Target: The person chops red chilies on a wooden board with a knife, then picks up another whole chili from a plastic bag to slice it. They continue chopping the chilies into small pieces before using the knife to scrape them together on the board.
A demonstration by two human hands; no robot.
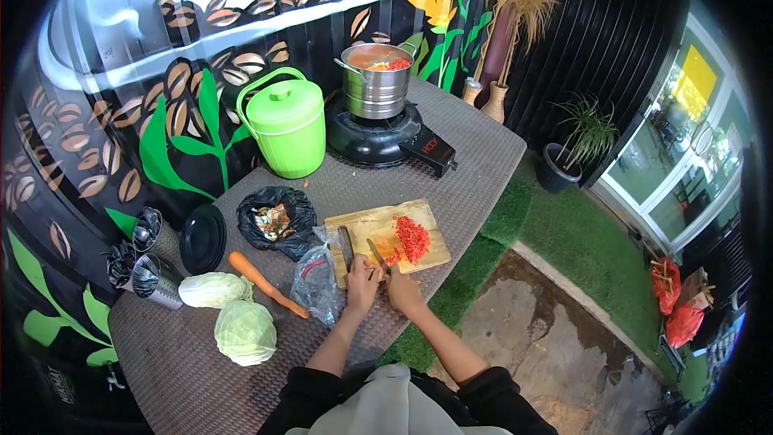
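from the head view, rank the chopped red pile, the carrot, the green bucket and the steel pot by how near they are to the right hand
From the right hand:
1. Chopped red pile, just ahead on the cutting board.
2. Carrot, off to the left on the table.
3. Green bucket, farther back and left.
4. Steel pot, farthest, on the stove at the back.
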